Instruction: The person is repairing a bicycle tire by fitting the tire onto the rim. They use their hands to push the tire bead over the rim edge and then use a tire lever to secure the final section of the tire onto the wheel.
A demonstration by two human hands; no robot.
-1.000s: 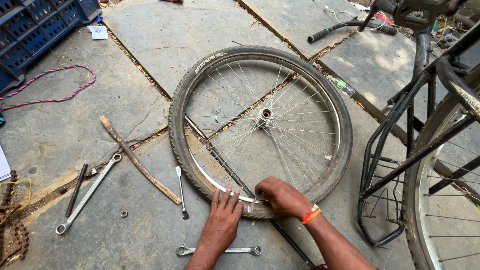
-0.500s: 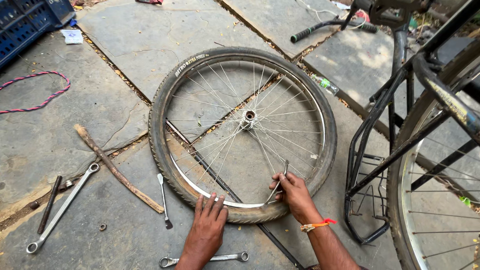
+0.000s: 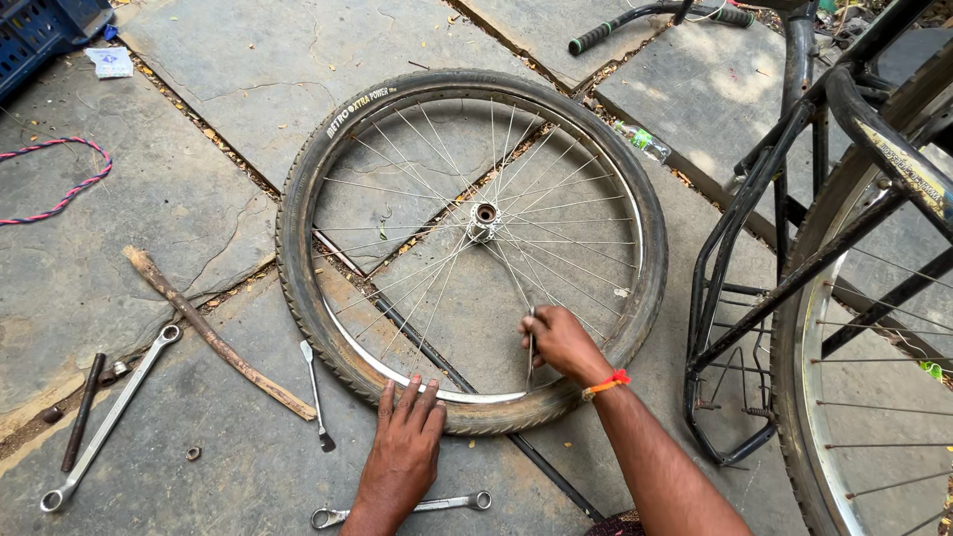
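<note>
On stone paving, bicycle wheel (image 3: 476,223), left hand (image 3: 405,447) pressing tyre (image 3: 298,228), right hand (image 3: 561,342) gripping tool (image 3: 531,347)

Bright, sharp daylight; soft shadows.

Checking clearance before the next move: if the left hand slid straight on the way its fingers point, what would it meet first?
The left hand lies flat on the tyre, fingers pointing toward the hub. Going straight on, it would probably meet the shiny rim first, then the spokes; their height is hard to judge.
</note>
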